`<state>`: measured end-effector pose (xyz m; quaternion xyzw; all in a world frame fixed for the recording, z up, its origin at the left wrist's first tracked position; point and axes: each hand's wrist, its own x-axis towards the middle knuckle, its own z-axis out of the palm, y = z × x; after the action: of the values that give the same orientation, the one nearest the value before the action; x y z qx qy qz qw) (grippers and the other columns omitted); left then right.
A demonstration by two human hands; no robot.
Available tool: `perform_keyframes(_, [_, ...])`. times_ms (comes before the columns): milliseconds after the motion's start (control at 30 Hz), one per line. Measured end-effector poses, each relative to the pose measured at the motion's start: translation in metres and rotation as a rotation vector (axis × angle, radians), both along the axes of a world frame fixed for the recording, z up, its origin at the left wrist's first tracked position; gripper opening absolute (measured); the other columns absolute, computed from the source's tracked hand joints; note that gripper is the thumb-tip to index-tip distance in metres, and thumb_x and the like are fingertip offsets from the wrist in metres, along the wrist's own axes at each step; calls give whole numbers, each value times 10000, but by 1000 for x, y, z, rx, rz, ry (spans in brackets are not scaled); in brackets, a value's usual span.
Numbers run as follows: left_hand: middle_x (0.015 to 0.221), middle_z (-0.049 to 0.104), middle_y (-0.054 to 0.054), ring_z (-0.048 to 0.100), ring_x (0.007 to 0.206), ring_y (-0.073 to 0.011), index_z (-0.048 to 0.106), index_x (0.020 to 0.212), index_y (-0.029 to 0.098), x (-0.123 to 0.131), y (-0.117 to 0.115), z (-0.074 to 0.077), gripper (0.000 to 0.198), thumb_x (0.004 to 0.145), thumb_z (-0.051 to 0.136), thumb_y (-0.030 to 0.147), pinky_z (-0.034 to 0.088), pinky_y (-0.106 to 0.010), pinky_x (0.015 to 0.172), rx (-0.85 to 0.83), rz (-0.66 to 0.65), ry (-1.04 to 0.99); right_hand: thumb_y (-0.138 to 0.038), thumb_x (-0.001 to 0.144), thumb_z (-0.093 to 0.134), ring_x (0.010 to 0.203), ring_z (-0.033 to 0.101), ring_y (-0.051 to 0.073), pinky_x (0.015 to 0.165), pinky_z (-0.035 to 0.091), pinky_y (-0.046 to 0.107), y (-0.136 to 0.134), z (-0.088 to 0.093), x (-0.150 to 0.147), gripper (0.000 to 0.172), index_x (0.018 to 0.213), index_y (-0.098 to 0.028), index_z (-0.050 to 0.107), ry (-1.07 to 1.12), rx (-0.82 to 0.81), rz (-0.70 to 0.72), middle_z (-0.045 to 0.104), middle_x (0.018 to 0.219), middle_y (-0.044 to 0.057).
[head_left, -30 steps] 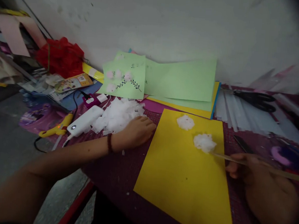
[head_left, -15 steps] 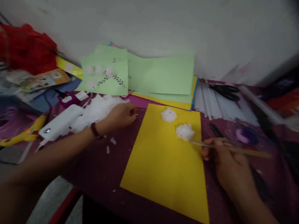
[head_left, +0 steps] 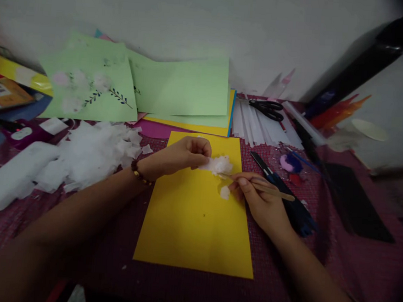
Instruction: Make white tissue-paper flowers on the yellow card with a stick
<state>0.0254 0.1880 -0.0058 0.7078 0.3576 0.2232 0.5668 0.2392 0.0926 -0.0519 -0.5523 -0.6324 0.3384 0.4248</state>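
Note:
A yellow sheet lies on the dark red cloth. Over its upper part, my left hand pinches a small white paper piece beside a fluffy white paper flower. My right hand grips a thin wooden stick, whose tip reaches the flower's lower edge. A small pale paper piece shows by the right fingertips, over the sheet. The other flower seen before is mostly hidden behind my left hand.
White paper pieces are heaped at left beside a white device. Green sheets lean on the wall. Black-handled scissors lie on glue sticks; a cutter lies right of the yellow sheet.
My left hand has moved right over the yellow sheet and now holds a paper piece by the flower. The view has shifted right. A small pale piece now shows near the right fingers.

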Motion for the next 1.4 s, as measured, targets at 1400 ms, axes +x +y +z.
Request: perform_keyframes(1400, [782,649,-23,586,699,-90,615,903,114,24,8,-56,150,768,563,154,467,-213,641,295,39,50,-242,927,513,820,647,138,731,512,267,-5,-7,-9,148,948,-218,657,-95,182,40,691,901,21])
